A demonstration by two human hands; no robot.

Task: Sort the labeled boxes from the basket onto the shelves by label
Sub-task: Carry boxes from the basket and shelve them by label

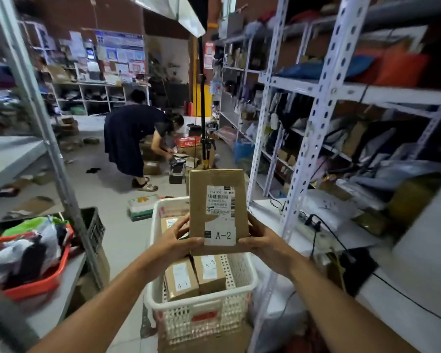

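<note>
Far to the left of the hands, an orange tub [40, 281] full of mixed clothes sits on a low table. The left forearm comes up from the bottom edge, and the left hand [180, 242] grips the lower left edge of a cardboard box [218, 210]: the thumb lies across the front near the bottom, and the fingers curl around the side. The box stands upright between both hands, raised above the white basket [201, 305], and its white sticker reads A-2. Below the hands, inside the basket, two more boxes lie side by side; the left one probably reads A-1, but the writing is small. The right hand [264, 242] holds the lower right edge in the same way, thumb in front. To the right of this hand stand the white metal shelves [313, 138].
</note>
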